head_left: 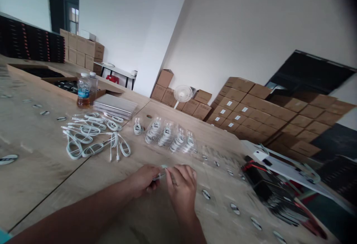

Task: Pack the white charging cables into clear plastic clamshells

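Near the front of the wooden table [134, 214], my left hand [143, 180] grips a small coiled white cable [159, 176] between thumb and fingers. My right hand [182, 186] meets it from the right, its fingertips pinched at the cable's upper end; the exact spot is blurred. Up and to the left lies a loose pile of white cables [90, 132], some coiled and some with plugs sticking out. Beyond my hands, several clear bags with coiled white cables [167, 136] stand in a row, overlapping.
Flat clear bags with oval black-and-white labels [206, 194] spread along the right. A stack of clear flat packs [115, 105], a drink bottle [83, 92] and an open carton [71, 93] stand at the back left. Black items [270, 188] sit at the right edge. Cartons [251, 106] line the wall.
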Available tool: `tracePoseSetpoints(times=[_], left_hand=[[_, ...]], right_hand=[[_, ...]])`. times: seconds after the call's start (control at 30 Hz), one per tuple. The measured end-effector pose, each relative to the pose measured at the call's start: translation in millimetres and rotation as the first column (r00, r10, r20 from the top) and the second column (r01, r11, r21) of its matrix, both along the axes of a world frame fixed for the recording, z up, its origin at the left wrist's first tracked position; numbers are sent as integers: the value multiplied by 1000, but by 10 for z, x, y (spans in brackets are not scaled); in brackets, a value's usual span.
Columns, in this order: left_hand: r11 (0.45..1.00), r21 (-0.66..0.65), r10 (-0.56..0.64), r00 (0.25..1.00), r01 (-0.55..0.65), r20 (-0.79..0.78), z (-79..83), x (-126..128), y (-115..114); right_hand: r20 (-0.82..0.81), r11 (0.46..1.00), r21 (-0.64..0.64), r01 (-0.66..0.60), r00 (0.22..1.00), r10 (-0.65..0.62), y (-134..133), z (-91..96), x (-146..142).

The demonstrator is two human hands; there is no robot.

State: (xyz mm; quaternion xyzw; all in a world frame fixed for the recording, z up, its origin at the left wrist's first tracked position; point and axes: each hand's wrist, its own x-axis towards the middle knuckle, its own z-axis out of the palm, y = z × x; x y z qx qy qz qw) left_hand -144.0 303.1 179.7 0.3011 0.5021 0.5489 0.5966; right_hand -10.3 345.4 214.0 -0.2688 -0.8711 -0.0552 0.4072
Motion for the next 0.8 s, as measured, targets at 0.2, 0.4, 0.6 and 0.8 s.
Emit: tracePoseSetpoints(times=[0.2, 0.4, 0.6, 0.8], left_hand=[[999, -6, -48, 999, 48, -20, 12, -10, -4], [987, 91, -156, 929, 133, 335, 63, 77, -55], [943, 126, -332, 835, 308, 439, -3, 123, -57], [975, 16, -212, 916, 220, 342, -83, 149, -39]], right_hand=[[-537, 903, -421, -83, 825, -175, 94, 52, 81], [-639, 437, -742, -508, 734, -230, 195, -134, 23], [-588, 260, -800, -541, 794, -155, 78, -106, -64], [231, 654, -537, 533, 839, -493, 452, 120, 553]])
